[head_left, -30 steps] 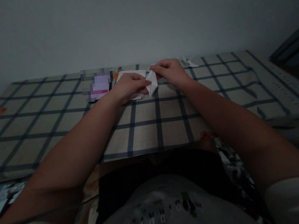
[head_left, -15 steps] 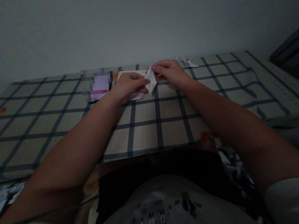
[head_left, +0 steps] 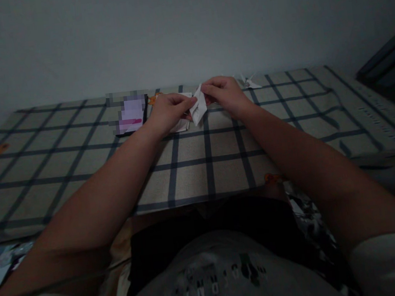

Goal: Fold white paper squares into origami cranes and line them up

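Note:
A small folded piece of white paper is held up between my two hands, above the checked tablecloth. My left hand pinches its left side, thumb on top. At its upper right, my right hand grips the paper with thumb and fingers; some of those fingertips are hidden behind it. Below and behind my left hand lies a stack of white paper sheets, partly covered by the hand. Beyond my right hand, near the wall, stands a folded paper crane.
Left of the paper stack lies a phone with a lit, partly blurred screen. The checked tablecloth covers the table up to the grey wall. A dark slatted object stands at the far right.
The folded paper has turned slightly and shows a wider face. My left thumb has shifted up a little on it. My right hand has risen slightly.

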